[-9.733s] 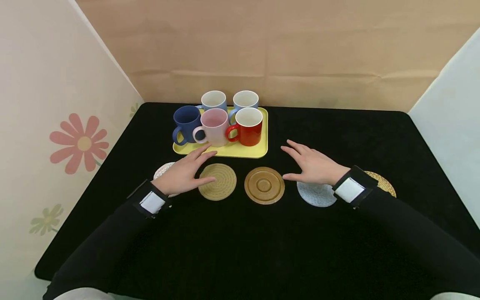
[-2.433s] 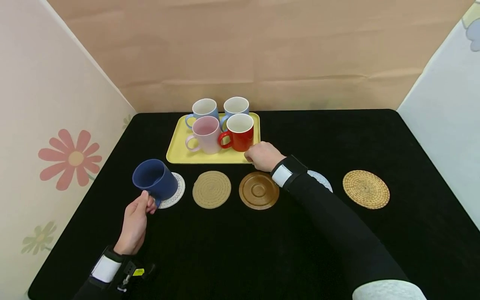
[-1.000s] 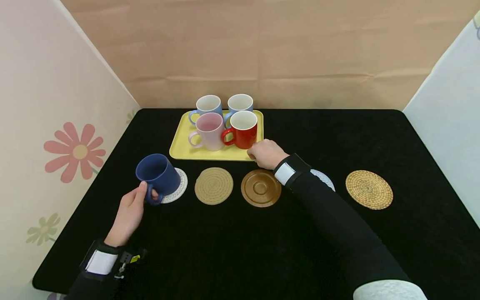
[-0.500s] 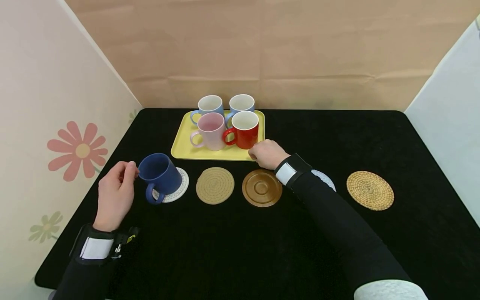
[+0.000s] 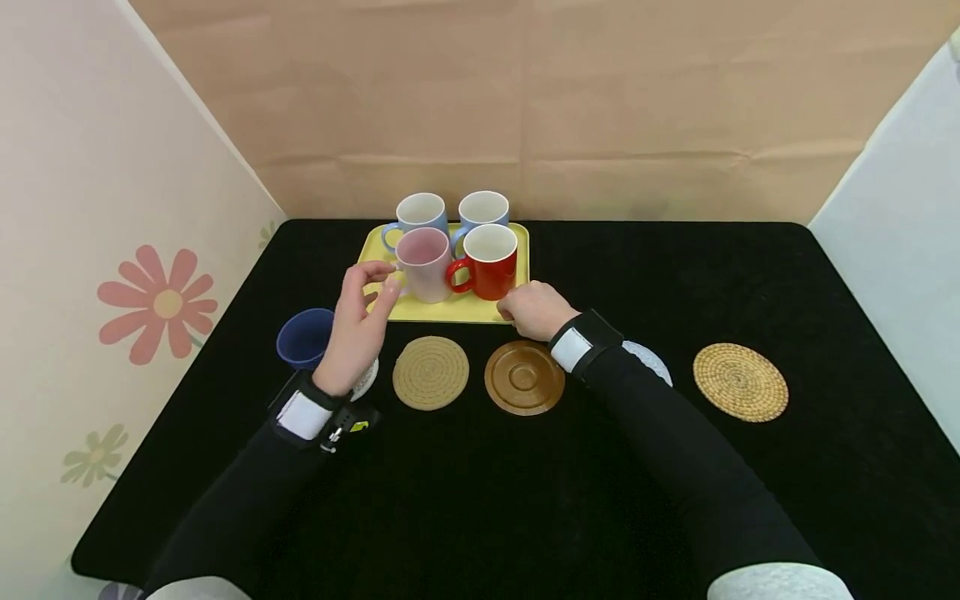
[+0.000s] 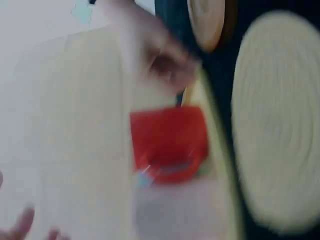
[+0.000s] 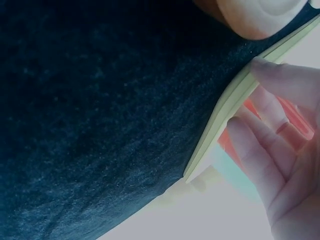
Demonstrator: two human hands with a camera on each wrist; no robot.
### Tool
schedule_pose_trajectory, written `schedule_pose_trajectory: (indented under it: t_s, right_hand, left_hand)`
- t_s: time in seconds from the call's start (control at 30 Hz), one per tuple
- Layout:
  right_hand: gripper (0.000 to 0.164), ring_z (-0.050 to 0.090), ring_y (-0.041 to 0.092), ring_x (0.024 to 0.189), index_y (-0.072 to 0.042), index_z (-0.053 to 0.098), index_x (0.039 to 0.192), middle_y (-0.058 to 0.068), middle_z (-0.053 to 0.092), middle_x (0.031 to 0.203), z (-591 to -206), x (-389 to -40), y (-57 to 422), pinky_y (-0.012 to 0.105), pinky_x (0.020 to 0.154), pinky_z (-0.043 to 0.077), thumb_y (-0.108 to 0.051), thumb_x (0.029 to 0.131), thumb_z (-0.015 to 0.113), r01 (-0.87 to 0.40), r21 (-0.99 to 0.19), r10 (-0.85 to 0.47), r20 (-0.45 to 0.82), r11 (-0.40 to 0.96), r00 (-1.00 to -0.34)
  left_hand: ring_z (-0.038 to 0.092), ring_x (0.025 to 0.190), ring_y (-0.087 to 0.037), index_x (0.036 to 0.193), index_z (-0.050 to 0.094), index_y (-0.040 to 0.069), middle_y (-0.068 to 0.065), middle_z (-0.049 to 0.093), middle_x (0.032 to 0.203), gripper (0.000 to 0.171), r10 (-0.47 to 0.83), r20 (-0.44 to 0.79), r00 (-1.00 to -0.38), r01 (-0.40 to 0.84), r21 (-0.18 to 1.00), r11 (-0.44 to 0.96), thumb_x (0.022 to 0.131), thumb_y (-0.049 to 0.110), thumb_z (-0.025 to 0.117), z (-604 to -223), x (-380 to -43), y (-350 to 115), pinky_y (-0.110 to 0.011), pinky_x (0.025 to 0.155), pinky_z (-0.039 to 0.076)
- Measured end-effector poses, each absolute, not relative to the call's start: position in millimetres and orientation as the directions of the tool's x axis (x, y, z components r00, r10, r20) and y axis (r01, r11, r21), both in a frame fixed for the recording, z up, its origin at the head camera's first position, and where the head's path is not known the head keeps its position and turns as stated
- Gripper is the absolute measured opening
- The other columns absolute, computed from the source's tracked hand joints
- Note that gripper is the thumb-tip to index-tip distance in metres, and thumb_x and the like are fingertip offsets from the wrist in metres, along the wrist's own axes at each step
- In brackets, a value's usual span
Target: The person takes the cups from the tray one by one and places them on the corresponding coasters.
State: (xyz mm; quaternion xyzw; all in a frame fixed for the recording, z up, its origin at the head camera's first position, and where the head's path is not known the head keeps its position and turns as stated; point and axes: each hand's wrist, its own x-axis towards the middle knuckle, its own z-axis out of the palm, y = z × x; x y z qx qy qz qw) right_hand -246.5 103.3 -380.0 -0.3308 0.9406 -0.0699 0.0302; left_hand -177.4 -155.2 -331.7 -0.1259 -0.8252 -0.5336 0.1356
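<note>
The blue mug (image 5: 303, 337) now stands upright on the white coaster (image 5: 366, 379) at the left end of the row, and nothing holds it. Half a second ago the left hand (image 5: 358, 321) was still at the mug's rim; it has since let go and moved forward, and it now hangs above the tray's near left corner, fingers loosely spread and holding nothing, fingertips close to the pink mug (image 5: 424, 264). By the look of it, the first mug is placed and the hand is going for the next one, most likely the pink.

The right hand (image 5: 531, 308) has not moved over the last seconds. It grips the near right corner of the yellow tray (image 5: 450, 310), fingers curled over the edge, as the right wrist view shows with the tray edge (image 7: 227, 112) between thumb and fingers; this seems to steady the tray.

On the tray remain the pink mug, the red mug (image 5: 491, 261) and two light blue mugs (image 5: 420, 212) behind them. In front of it, three coasters lie bare: the tan one (image 5: 431, 372), the brown one (image 5: 524, 377) and the woven one (image 5: 740, 382) far right. A fourth, pale one (image 5: 651, 360) is mostly hidden under the right sleeve.
</note>
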Motion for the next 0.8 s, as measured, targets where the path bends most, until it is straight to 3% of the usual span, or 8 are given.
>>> schedule_pose_trajectory:
  t_s: [0.17,0.33,0.53,0.8]
  right_hand:
    - [0.009,0.052,0.022,0.068,-0.007,0.069,0.079,0.002,0.055,0.067,-380.5,-245.5,100.1,0.032,0.069,0.046,0.001,0.084,0.069,-0.621,-0.153,-0.629,-0.008,0.769,-0.777]
    - [0.010,0.052,0.022,0.068,-0.007,0.069,0.077,0.002,0.054,0.065,-382.0,-245.0,99.1,0.032,0.069,0.046,0.001,0.084,0.070,-0.612,-0.151,-0.620,-0.007,0.776,-0.785]
    - [0.015,0.050,0.022,0.066,-0.009,0.066,0.073,0.001,0.049,0.062,-383.8,-245.3,95.2,0.032,0.066,0.044,0.002,0.083,0.068,-0.627,-0.159,-0.634,0.001,0.763,-0.773]
    - [0.019,0.049,0.021,0.064,-0.010,0.065,0.070,0.000,0.047,0.060,-382.9,-247.2,93.9,0.031,0.064,0.043,0.003,0.084,0.065,-0.633,-0.152,-0.639,0.008,0.760,-0.769]
  left_hand:
    - [0.018,0.137,-0.029,0.143,0.029,0.001,-0.016,0.025,0.148,0.051,-0.090,0.158,-0.983,0.136,0.967,0.213,0.101,0.021,0.049,-348.5,-199.0,-142.5,-0.045,0.111,0.021]
    - [0.007,0.144,-0.024,0.150,0.020,0.003,-0.014,0.013,0.157,0.061,-0.185,0.002,-0.983,-0.010,0.998,0.066,0.101,0.024,0.049,-359.4,-220.5,-142.3,-0.037,0.115,0.013]
    - [0.015,0.143,-0.025,0.151,0.014,0.001,-0.018,0.012,0.158,0.062,-0.177,-0.086,-0.980,-0.096,0.994,0.047,0.102,0.024,0.045,-370.0,-234.0,-145.5,-0.036,0.115,0.015]
    - [0.026,0.137,-0.024,0.151,0.016,0.002,-0.017,0.023,0.153,0.059,-0.177,-0.087,-0.980,-0.102,0.992,0.079,0.103,0.024,0.044,-374.3,-239.0,-146.3,-0.034,0.113,0.022]
